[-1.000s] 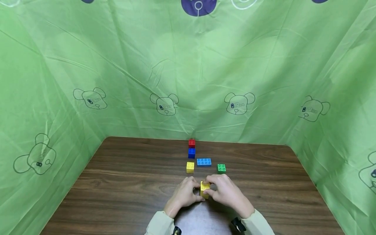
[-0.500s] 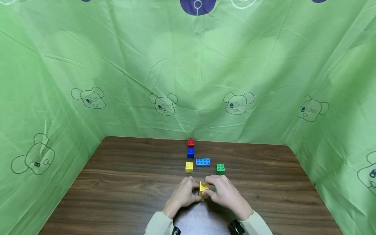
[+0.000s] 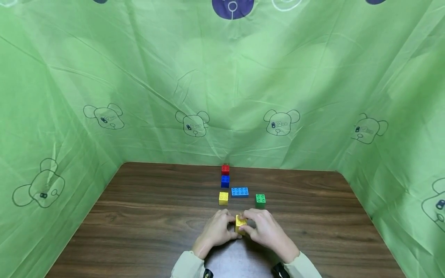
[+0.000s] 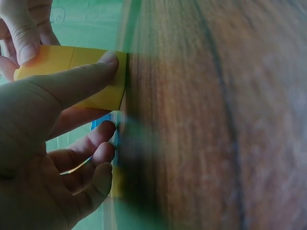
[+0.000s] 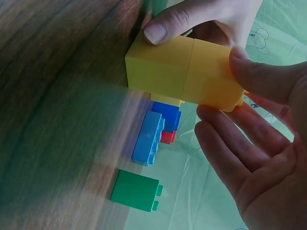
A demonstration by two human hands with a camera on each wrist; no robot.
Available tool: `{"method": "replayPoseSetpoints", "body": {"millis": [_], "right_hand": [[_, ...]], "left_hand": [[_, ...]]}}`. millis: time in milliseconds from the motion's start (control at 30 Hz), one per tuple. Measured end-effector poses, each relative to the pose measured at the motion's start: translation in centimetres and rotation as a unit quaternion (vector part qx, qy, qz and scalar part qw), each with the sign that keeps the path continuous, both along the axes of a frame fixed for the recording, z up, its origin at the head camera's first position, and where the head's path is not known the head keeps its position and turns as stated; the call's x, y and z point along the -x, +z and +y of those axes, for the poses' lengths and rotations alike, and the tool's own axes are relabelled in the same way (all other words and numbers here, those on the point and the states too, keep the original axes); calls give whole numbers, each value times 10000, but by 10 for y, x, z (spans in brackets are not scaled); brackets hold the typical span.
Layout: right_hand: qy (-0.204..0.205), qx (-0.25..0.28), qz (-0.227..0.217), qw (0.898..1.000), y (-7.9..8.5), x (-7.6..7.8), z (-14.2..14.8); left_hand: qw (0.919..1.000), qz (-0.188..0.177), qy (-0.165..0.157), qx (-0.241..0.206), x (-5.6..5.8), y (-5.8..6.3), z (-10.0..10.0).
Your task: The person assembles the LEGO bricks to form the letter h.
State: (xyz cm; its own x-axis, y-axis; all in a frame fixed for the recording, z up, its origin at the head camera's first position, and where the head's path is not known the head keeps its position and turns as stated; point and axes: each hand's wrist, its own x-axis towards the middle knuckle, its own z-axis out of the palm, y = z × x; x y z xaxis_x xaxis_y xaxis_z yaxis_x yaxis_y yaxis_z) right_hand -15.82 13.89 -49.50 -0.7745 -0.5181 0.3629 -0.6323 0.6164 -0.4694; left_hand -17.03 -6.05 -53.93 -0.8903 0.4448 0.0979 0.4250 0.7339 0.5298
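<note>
Two yellow toy building bricks stand joined one on top of the other near the front of the table. My left hand [image 3: 218, 228] pinches the lower yellow brick [image 5: 156, 67] by its sides, thumb flat against it. My right hand [image 3: 267, 228] grips the upper yellow brick [image 5: 211, 79] between thumb and fingers, and covers part of its studs. A thin seam shows between the two bricks in both wrist views. The lower brick's base is right at the tabletop. In the left wrist view, the other left fingers curl loosely beside the bricks.
Beyond the hands on the wooden table [image 3: 146, 216] stand a single yellow brick [image 3: 223, 198], a long light blue brick [image 3: 240, 192] and a green brick [image 3: 260, 200]. Farther back are a dark blue brick [image 3: 225, 181] and a red brick [image 3: 225, 169]. Green cloth [image 3: 236, 146] surrounds the table.
</note>
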Motion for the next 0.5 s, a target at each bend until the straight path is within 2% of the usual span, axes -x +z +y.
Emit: {"method": "replayPoseSetpoints", "body": {"millis": [167, 333, 500], "right_hand": [[16, -92, 12, 10000, 0, 1, 1], [89, -119, -70, 9999, -1, 1, 1], [-28, -303, 191, 9994, -1, 1, 2]], "left_hand": [[9998, 108, -167, 42, 0, 1, 0], [9994, -158, -289, -76, -2, 1, -1], [9985, -236, -345, -365, -2, 1, -2]]}}
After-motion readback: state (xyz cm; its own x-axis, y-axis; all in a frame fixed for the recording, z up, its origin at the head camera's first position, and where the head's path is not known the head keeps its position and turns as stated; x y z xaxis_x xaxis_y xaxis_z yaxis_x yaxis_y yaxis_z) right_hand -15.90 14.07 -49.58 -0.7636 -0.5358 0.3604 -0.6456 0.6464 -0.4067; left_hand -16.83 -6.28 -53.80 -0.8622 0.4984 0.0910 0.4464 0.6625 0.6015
